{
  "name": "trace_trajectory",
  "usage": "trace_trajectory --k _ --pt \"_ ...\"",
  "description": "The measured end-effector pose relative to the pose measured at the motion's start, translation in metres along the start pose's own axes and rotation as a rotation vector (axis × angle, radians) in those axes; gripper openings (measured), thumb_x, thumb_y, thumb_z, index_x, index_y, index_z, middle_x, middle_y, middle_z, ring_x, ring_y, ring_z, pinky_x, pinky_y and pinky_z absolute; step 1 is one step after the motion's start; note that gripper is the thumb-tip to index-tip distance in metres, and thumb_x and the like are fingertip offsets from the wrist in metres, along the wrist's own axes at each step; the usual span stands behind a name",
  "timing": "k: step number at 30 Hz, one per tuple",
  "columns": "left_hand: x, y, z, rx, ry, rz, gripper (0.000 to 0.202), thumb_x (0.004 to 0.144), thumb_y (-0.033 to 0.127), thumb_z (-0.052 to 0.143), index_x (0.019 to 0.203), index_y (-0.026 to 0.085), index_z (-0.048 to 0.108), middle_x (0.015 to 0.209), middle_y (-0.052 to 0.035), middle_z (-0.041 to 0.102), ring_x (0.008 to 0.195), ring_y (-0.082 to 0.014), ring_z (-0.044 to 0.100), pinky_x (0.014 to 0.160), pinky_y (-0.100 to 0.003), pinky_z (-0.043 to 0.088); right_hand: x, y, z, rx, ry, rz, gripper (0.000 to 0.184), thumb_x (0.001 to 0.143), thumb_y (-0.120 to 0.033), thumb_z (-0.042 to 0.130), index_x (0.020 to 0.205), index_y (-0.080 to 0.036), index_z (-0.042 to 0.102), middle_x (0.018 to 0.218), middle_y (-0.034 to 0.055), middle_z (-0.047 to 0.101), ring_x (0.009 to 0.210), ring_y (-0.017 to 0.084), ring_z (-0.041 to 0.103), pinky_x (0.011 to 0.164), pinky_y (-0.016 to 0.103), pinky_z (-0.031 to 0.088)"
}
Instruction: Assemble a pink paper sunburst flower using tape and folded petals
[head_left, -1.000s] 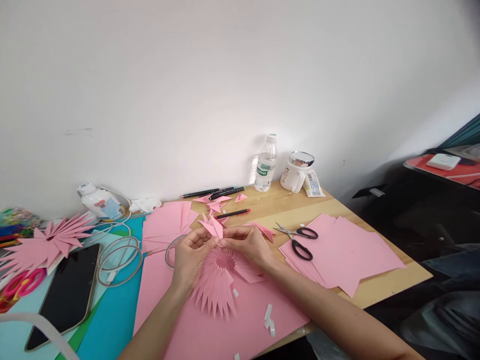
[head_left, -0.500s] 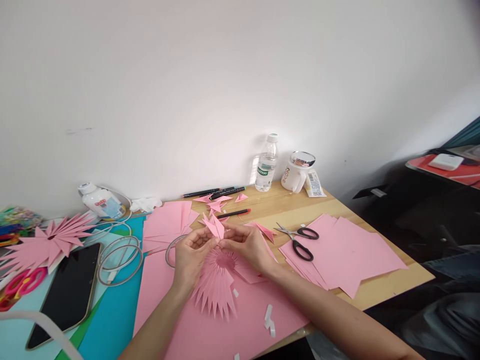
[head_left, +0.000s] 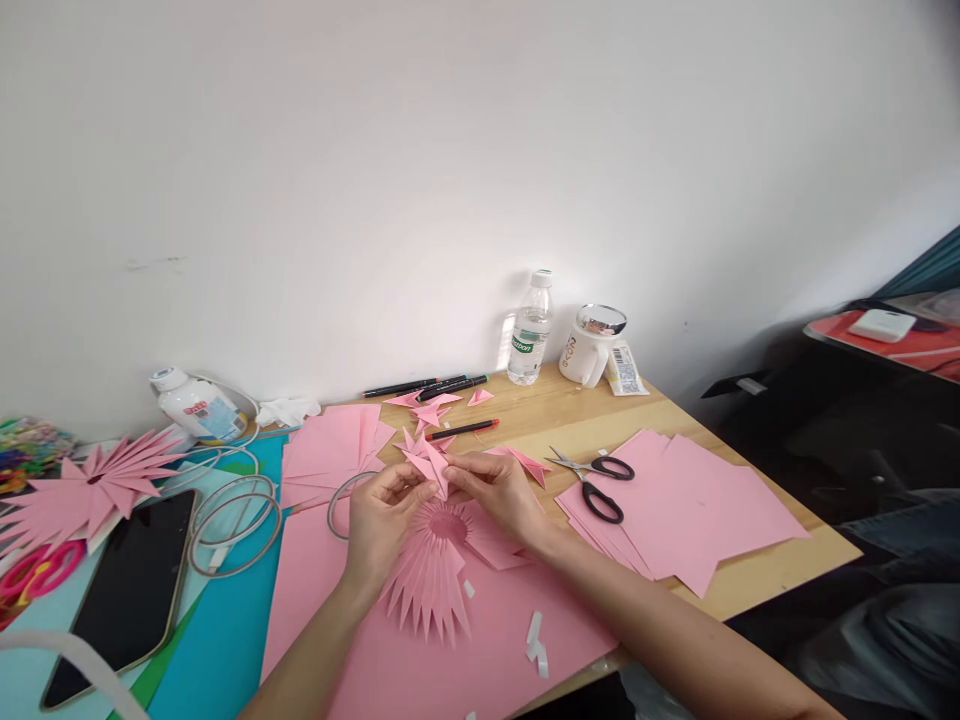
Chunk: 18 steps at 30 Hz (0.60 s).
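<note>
Between my fingertips is a small folded piece of pink paper (head_left: 430,466) with pointed ends. My left hand (head_left: 388,515) pinches its left side, and my right hand (head_left: 501,497) pinches its right side. Just below them a pleated pink paper fan (head_left: 431,590) lies on a large pink sheet (head_left: 420,685), its round inner edge near my fingers. Small white strips (head_left: 536,640) are scattered on that sheet. Behind my hands are more folded pink pieces (head_left: 433,410), and one pointed pink piece (head_left: 529,462) lies beyond my right hand.
Black-handled scissors (head_left: 604,490) rest on pink sheets (head_left: 697,510) to the right. Markers (head_left: 450,388), a water bottle (head_left: 529,330) and a white mug (head_left: 589,350) stand or lie along the wall. At left are a phone (head_left: 124,600), a coiled cable (head_left: 236,525) and a pink pleated rosette (head_left: 97,480).
The folded pink piece has tilted and turned a little between my fingers, and my fingertips have shifted slightly along it. The whole view has moved slightly.
</note>
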<state>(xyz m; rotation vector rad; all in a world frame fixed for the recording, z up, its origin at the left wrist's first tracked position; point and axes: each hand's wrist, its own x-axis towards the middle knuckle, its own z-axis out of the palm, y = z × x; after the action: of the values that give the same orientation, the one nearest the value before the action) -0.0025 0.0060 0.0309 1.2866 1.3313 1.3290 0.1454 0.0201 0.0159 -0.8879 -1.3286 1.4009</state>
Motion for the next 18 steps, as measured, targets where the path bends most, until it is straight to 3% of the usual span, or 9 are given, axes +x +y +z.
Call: trace_trajectory --k 5,10,18 --pt "0.0009 0.0001 0.0001 0.034 0.027 -0.003 0.007 0.058 0.023 0.073 0.060 0.018 0.069 0.059 -0.0013 0.067 0.057 -0.0156 0.060 0.055 -0.024 0.048 -0.0007 -0.0033 -0.0002 -0.089 0.019 -0.046 0.030 0.074 -0.050 0.064 0.081 -0.024 0.076 0.072 0.0015 0.067 0.065 0.016 0.060 0.061 0.028 0.050" --pt "0.0011 -0.0013 0.0010 0.023 0.040 0.010 0.006 0.058 0.021 0.073 0.061 0.019 0.069 0.060 -0.0004 0.068 0.057 -0.0165 0.061 0.056 -0.025 0.049 0.0014 0.0003 -0.0026 -0.093 0.013 -0.056 0.031 0.076 -0.051 0.061 0.088 -0.026 0.075 0.077 0.0019 0.069 0.069 0.017 0.059 0.064 0.029 0.050" --pt "-0.0028 0.0010 -0.0013 0.144 0.063 0.325 0.007 0.070 0.023 0.067 0.069 0.025 0.074 0.079 -0.0026 0.070 0.075 -0.0200 0.062 0.069 -0.029 0.049 0.0006 -0.0002 -0.0025 -0.193 0.103 -0.201 0.019 0.079 -0.041 0.063 0.089 -0.030 0.075 0.081 0.0031 0.066 0.078 0.018 0.059 0.071 0.031 0.049"
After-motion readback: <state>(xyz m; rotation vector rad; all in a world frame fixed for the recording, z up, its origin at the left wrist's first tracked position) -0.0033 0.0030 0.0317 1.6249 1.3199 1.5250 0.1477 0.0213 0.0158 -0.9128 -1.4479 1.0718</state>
